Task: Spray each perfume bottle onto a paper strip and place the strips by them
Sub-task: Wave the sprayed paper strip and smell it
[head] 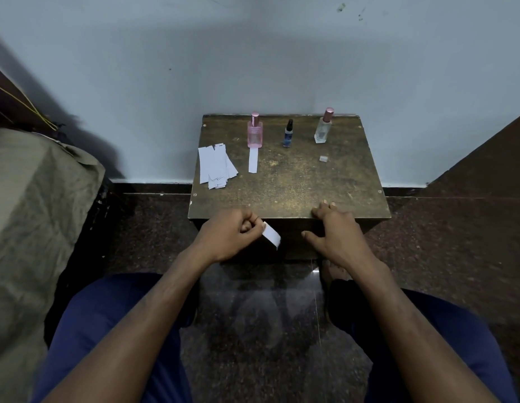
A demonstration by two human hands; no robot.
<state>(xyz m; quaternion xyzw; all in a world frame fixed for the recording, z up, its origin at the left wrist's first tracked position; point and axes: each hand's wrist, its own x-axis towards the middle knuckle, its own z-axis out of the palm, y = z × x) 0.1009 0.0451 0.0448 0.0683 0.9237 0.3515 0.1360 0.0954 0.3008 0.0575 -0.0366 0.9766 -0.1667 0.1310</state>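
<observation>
Three perfume bottles stand along the back of a small brown table [288, 181]: a pink bottle [254, 132], a small dark blue bottle [288, 134] and a clear bottle with a pink cap [323, 127]. One white paper strip [253, 161] lies in front of the pink bottle. A stack of loose strips [216, 167] sits at the table's left. My left hand [232, 231] pinches a white strip [271, 234] just off the table's front edge. My right hand [334, 228] rests on the front edge, fingers relaxed, holding nothing.
A small clear cap [323, 158] lies in front of the clear bottle. A blue-grey wall stands behind the table. A cloth-covered bulk [35, 213] is at the left, and dark speckled floor surrounds the table. My knees sit below the frame's middle.
</observation>
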